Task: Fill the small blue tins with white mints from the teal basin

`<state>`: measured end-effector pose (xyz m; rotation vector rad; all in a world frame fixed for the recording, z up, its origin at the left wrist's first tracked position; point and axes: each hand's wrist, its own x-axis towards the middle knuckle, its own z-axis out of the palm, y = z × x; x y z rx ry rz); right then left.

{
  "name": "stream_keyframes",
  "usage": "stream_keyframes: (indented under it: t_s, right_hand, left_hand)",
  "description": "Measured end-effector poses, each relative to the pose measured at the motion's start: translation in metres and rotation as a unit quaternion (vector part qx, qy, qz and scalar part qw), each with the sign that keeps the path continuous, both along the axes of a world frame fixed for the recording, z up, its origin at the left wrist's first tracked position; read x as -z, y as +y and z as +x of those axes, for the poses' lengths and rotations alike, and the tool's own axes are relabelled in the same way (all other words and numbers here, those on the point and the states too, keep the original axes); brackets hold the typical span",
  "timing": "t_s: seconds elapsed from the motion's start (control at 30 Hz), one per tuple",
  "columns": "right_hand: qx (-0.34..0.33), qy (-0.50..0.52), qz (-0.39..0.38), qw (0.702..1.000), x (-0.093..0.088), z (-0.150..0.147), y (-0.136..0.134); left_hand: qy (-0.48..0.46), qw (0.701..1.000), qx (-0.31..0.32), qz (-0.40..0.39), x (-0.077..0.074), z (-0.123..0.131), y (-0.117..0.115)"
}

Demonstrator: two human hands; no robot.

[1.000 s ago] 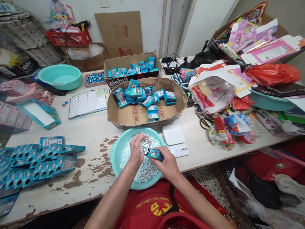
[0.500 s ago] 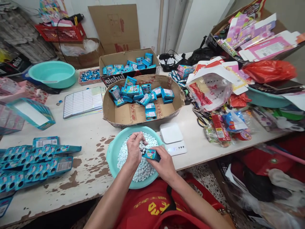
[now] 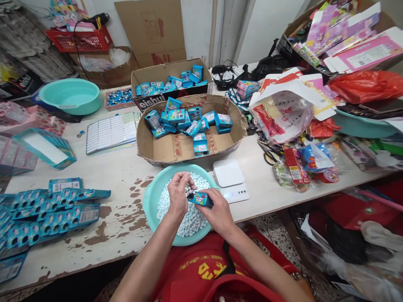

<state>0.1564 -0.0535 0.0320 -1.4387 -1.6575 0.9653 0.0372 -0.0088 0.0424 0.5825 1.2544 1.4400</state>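
My right hand point(image 3: 219, 212) is wrapped round a small blue candy box point(image 3: 201, 199), tilted over a turquoise basin point(image 3: 151, 200). The box's open end faces my left hand point(image 3: 179, 192), whose fingers are curled closed. A few white candies show at the fingers beside the box opening; how many the palm holds is hidden. Loose white candies point(image 3: 192, 223) fill the bottom of the basin below both hands. Right of the basin sits a white kitchen scale point(image 3: 228, 174).
Behind the basin, a cut-down cardboard carton point(image 3: 162, 149) holds several blue boxes, with another carton point(image 3: 141, 79) beyond. Rows of flattened blue boxes point(image 3: 56, 222) lie at left. Scissors point(image 3: 270, 157) and bagged sweets lie at right. An unused-looking turquoise basin point(image 3: 71, 96) stands back left.
The whole view has shifted slightly. My hands hold nearly the same pose over the basin, and the candy box has turned a little, its label more visible.
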Motion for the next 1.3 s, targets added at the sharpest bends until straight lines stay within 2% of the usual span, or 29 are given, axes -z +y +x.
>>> stream_keyframes:
  t_s: [0.27, 0.47, 0.53, 0.6, 0.67, 0.73, 0.8, 0.87, 0.97, 1.03, 1.2, 1.3]
  right_hand:
    - [0.003, 0.002, -0.006, 1.0, 0.002, -0.003, 0.005]
    - [-0.006, 0.037, -0.001, 0.999, 0.008, -0.001, 0.005]
    - [0.006, 0.047, -0.003, 0.999, 0.009, 0.004, 0.003]
    - [0.008, 0.056, 0.002, 0.998, 0.009, 0.01, 0.001]
    - [0.007, 0.061, 0.009, 0.998, 0.008, 0.015, -0.001]
    - [0.012, 0.063, 0.009, 0.998, 0.007, 0.018, 0.0]
    - [0.016, 0.068, 0.001, 0.998, 0.008, 0.019, 0.002]
    - [0.024, 0.088, -0.008, 0.996, 0.011, 0.02, 0.004]
    - [0.052, 0.113, -0.018, 0.992, 0.016, 0.021, 0.006]
    - [0.057, 0.106, -0.029, 0.992, 0.019, 0.022, 0.006]
    - [0.052, 0.076, -0.034, 0.995, 0.017, 0.026, 0.006]
    - [0.041, 0.031, -0.021, 0.998, 0.01, 0.027, 0.005]
  left_hand:
    - [0.008, 1.0, -0.013, -0.006, -0.001, -0.001, 0.0]
    - [-0.03, 0.999, 0.02, -0.001, 0.003, -0.005, 0.004]
    - [-0.034, 0.999, -0.004, -0.018, 0.014, -0.018, 0.011]
    - [0.037, 0.998, -0.018, -0.037, 0.034, -0.034, 0.018]
    - [0.187, 0.981, 0.026, -0.053, 0.061, -0.047, 0.025]
    - [0.312, 0.943, 0.096, -0.062, 0.086, -0.051, 0.027]
    - [0.353, 0.923, 0.142, -0.061, 0.105, -0.046, 0.024]
    - [0.369, 0.91, 0.177, -0.069, 0.115, -0.037, 0.016]
    - [0.403, 0.876, 0.243, -0.106, 0.117, -0.028, 0.003]
    - [0.4, 0.874, 0.248, -0.12, 0.115, -0.029, -0.003]
    - [0.324, 0.924, 0.162, -0.125, 0.109, -0.039, -0.004]
    - [0.25, 0.949, 0.124, -0.145, 0.089, -0.038, -0.006]
